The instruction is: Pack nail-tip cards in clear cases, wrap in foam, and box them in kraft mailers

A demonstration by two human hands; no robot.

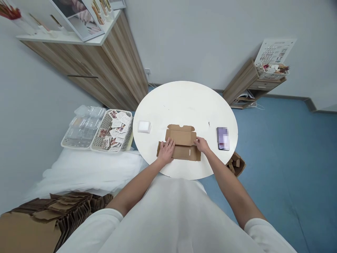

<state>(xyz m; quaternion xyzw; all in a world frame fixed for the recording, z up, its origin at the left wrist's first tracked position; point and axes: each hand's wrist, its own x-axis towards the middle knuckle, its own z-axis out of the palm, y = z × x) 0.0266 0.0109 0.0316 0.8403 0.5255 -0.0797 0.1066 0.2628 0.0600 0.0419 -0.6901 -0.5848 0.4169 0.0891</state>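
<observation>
A flat, partly folded cardboard box (181, 137) lies on the round white table (184, 102) in front of me. Its far panel has a flap with a small notch, and a short white strip shows on the near panel. My left hand (166, 151) rests on the left part of the cardboard with its fingers spread. At the right edge, my right hand (201, 144) pinches a side flap of the box between thumb and fingers.
A small stack of white cards (144, 126) lies at the table's left, a phone (223, 138) at its right. Baskets of printed cards (116, 131) and clear plastic boxes (84, 126) stand further left. Folded cardboard (65, 214) is stacked lower left; a carton (238, 164) sits below right.
</observation>
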